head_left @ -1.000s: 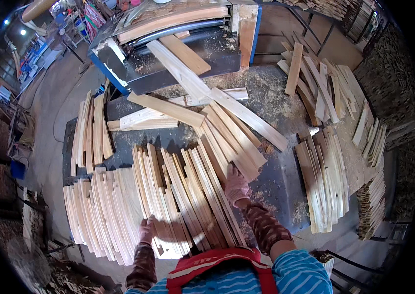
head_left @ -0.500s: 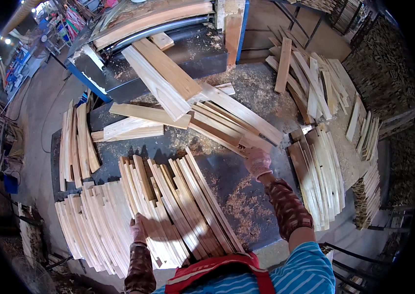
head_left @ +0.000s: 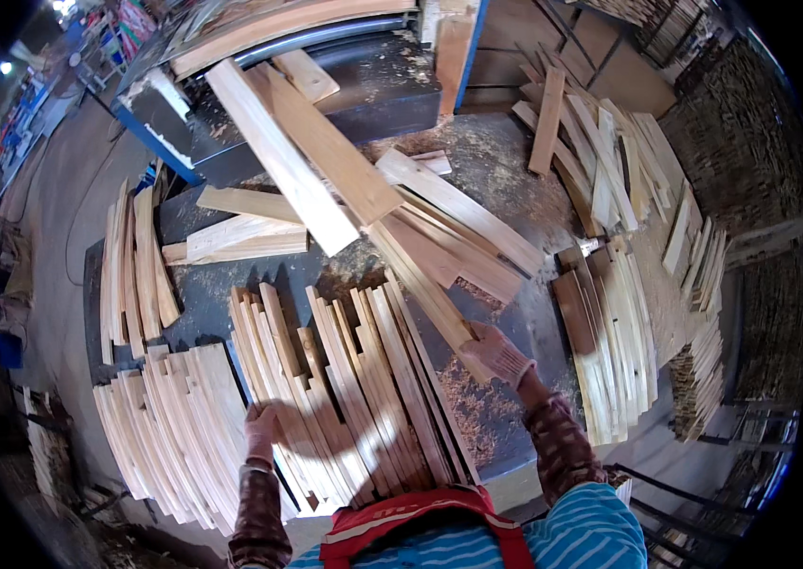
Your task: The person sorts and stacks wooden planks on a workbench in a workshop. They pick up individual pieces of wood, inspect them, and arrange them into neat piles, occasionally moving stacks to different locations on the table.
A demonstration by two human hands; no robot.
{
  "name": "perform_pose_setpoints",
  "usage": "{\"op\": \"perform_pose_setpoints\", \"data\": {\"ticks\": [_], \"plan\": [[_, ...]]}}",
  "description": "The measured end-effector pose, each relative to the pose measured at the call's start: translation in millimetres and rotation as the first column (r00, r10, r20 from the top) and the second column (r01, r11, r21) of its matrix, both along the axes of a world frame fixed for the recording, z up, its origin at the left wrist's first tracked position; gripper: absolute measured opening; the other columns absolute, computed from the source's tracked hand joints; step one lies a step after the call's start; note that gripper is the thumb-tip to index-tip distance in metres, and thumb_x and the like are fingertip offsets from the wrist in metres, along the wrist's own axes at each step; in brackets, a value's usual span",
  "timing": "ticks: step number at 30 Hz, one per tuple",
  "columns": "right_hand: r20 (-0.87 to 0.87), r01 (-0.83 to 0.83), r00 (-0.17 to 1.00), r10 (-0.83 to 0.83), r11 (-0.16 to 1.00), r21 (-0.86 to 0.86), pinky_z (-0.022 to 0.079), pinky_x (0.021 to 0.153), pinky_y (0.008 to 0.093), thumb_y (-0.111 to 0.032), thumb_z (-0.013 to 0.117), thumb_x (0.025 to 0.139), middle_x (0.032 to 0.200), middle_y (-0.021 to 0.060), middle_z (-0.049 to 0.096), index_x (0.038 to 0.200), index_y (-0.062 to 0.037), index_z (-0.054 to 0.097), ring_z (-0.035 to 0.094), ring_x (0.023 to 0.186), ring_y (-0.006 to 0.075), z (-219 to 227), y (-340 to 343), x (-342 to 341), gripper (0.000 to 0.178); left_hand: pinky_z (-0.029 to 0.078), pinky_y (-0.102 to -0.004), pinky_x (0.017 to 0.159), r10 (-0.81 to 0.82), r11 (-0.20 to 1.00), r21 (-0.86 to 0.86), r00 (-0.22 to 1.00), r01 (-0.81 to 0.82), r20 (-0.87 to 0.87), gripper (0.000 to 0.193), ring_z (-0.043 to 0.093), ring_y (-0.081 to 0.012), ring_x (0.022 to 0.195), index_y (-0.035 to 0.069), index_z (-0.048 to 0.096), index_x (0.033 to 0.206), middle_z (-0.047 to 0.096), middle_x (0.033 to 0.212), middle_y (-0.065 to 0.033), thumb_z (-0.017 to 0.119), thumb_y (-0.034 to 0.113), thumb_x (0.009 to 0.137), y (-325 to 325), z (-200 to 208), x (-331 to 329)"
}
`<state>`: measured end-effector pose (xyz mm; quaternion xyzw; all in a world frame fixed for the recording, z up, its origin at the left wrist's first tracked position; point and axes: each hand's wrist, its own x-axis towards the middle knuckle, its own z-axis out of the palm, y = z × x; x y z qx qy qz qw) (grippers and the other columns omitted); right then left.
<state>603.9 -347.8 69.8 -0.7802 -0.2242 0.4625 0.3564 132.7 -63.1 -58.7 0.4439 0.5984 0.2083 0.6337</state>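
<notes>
In my right hand, which wears a pale knitted glove, is the near end of a long wooden slat. Its far end lies by the pile of loose boards. My left hand, also gloved, rests against the left side of a row of slats standing side by side in front of me. The back of that hand hides how its fingers are bent. Left of it is a second, paler row of slats.
Two boards slope down from a machine with a metal roller. More slats lie at the left, another row stands at the right, and a loose heap lies far right. Wood shavings cover parts of the dark tabletop.
My right hand has drawn nearer to me, pulling the slat's end away from the pile. The boards on the machine have shifted and spread apart. My left hand stays beside the row.
</notes>
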Motion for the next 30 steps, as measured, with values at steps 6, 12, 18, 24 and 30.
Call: {"op": "perform_pose_setpoints", "data": {"ticks": [6,12,18,24,30], "plan": [[0.554,-0.25,0.801,0.23,0.967,-0.04,0.057,0.071,0.0324,-0.03,0.062,0.091,0.099,0.0147,0.067,0.131,0.0,0.05,0.066,0.08,0.022,19.9,-7.0,-76.0,0.051,0.036,-0.039,0.115,-0.315,0.948,0.219,0.784,0.231,0.535,0.079,0.036,-0.0285,0.143,0.013,0.027,0.155,0.034,0.157,-0.0128,0.069,0.007,0.089,-80.4,139.4,214.1],[0.428,-0.235,0.873,0.232,0.971,-0.048,0.054,0.084,0.0458,-0.05,0.062,0.089,0.13,0.0215,0.053,0.128,-0.0005,0.051,0.064,0.099,0.0321,39.4,52.0,-40.2,0.064,0.057,-0.0424,0.088,-0.306,0.739,-0.293,0.69,0.607,0.656,0.091,0.065,-0.0285,0.105,0.005,0.022,0.154,0.058,0.122,-0.014,0.071,0.013,0.077,-95.5,158.1,297.0],[0.926,0.149,0.33,0.181,0.959,-0.24,0.04,0.104,0.0502,-0.05,0.073,0.079,0.135,0.0189,0.053,0.139,-0.0039,0.043,0.053,0.122,0.0361,-31.1,74.9,74.5,0.082,0.057,-0.0428,0.088,-0.367,0.666,-0.292,0.642,0.686,0.673,0.099,0.066,-0.0306,0.101,0.005,0.022,0.154,0.059,0.118,-0.0159,0.076,0.021,0.072,-93.0,135.2,292.4],[0.677,0.036,0.603,0.423,0.833,-0.553,0.05,0.096,0.043,-0.042,0.076,0.077,0.135,0.0176,0.057,0.136,-0.0025,0.05,0.058,0.122,0.0302,-23.7,99.3,82.6,0.075,0.053,-0.0391,0.094,-0.388,0.721,-0.275,0.699,0.636,0.601,0.092,0.063,-0.0256,0.11,0.003,0.027,0.154,0.058,0.129,-0.0136,0.071,0.016,0.075,-83.8,142.2,278.9],[0.51,0.01,0.842,0.174,0.941,-0.337,0.058,0.078,0.0395,-0.031,0.074,0.077,0.094,0.0166,0.073,0.099,-0.0033,0.074,0.072,0.087,0.0276,10.8,54.2,44.3,0.036,0.05,-0.0344,0.097,-0.452,0.805,-0.155,0.761,0.573,0.465,0.082,0.061,-0.0228,0.113,0.001,0.035,0.151,0.06,0.13,-0.0121,0.068,0.008,0.076,-72.4,145.7,231.0]]}}
